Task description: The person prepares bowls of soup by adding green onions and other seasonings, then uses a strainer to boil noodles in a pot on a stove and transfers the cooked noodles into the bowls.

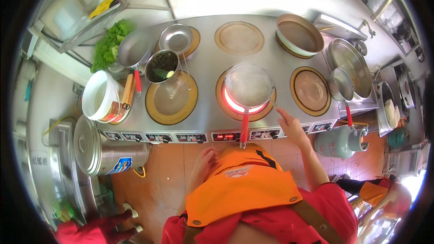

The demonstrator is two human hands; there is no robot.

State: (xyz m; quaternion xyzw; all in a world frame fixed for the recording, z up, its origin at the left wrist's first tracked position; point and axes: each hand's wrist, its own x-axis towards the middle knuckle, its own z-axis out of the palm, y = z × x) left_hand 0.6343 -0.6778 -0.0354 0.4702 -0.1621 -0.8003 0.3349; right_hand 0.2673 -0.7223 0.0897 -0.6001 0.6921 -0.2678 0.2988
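My right hand (291,124) grips the thin handle of a metal utensil (273,101). The utensil's far end reaches to the rim of a steaming saucepan (249,83), and steam blurs what is inside. The pan sits on a burner (223,106) that glows red, its red handle (244,127) pointing towards me over the control panel. My left hand (205,159) hangs by my orange apron (240,189), fingers loosely curled, with nothing visible in it.
Left on the cooktop are a white bucket (98,95), a pot of dark leafy liquid (162,66) and a saucepan (134,49). A wide pan (300,35) stands back right. A gas cylinder (335,143) and lidded steel drum (118,152) flank me. Co-workers (98,225) are behind.
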